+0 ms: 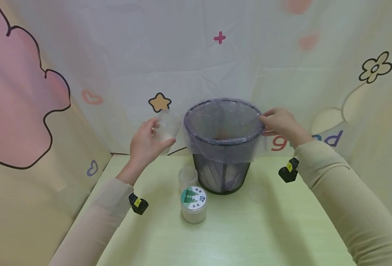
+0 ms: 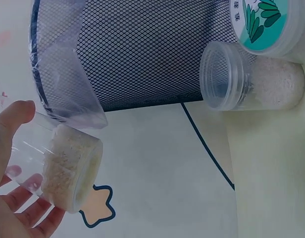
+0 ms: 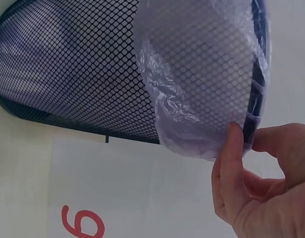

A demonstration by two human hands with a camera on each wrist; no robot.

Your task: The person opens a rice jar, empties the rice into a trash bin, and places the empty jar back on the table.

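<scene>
Nearest on the table [image 1: 282, 236] stand a lidded jar [image 1: 193, 204] and an open jar [image 1: 187, 177]; beyond, the left hand [image 1: 146, 142] curls round a clear plastic jar [image 1: 166, 126] of grainy stuff, held just left of the mesh bin [image 1: 222, 147]. It looks light, stiff and smooth, best gripped round its wall. The right hand [image 1: 282, 123] pinches the bin's rim with its thin liner [image 1: 222, 147]; the bin's bottom is hidden

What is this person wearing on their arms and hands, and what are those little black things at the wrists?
Both arms wear long beige sleeves. The left hand and right hand are bare: no gloves. Each wrist carries a small black device with a yellow mark.
</scene>
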